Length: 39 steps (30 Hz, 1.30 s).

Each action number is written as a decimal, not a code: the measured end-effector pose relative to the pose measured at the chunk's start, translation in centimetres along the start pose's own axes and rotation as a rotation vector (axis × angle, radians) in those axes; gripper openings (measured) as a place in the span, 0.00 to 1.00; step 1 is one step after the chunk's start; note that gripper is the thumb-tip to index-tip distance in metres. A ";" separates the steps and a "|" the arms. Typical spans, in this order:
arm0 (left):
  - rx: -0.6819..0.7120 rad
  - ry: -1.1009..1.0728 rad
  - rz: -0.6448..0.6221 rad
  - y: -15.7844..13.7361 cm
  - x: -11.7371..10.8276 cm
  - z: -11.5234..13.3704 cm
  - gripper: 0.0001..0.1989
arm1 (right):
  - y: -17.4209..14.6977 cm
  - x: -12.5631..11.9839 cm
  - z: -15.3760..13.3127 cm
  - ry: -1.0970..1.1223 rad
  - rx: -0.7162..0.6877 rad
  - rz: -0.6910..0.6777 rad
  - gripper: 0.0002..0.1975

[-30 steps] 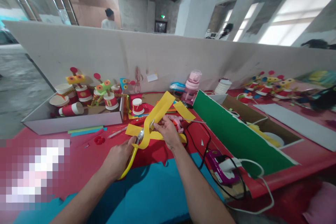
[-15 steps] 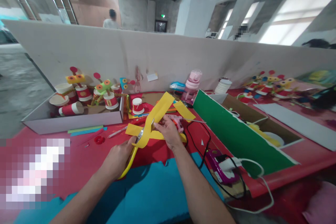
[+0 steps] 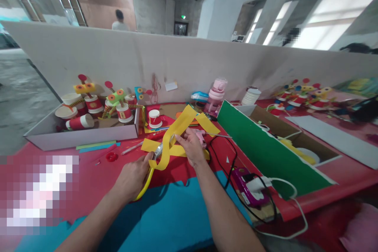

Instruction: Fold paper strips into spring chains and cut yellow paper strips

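Our red table bears a blue sheet along its near side. Above the table, our right hand pinches a yellow paper strip, which slants between our hands and curls over yellow-handled scissors gripped in our left hand.

No wording can be read. One red cup in the white box carries an upright gold mark, perhaps written characters, too small to make out; a second red cup near it bears a round gold emblem. The green lit sign above the dark doorway is illegible.
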<state>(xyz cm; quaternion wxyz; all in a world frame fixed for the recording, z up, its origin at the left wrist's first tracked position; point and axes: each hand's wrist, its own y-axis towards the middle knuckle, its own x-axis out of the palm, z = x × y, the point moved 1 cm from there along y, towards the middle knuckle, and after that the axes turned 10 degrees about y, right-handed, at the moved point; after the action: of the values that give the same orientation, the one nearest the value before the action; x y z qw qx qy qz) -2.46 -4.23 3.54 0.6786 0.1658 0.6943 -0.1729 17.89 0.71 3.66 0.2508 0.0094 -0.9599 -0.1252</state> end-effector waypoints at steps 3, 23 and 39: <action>-0.002 0.009 0.003 0.0 0.1 0.0 0.24 | -0.1 0.1 0.2 -0.045 0.006 -0.020 0.19; -0.009 -0.015 -0.021 0.1 0.2 0.1 0.23 | -0.1 0.1 0.7 -0.079 0.051 -0.009 0.17; -0.009 0.001 -0.016 -0.1 0.1 -0.1 0.23 | 0.0 -0.1 0.6 -0.077 0.050 -0.037 0.19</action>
<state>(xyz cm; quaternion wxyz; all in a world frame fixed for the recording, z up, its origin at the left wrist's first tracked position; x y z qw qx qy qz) -2.57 -4.24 3.47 0.6777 0.1571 0.6967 -0.1751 17.70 0.88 3.05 0.2111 0.0285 -0.9713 -0.1060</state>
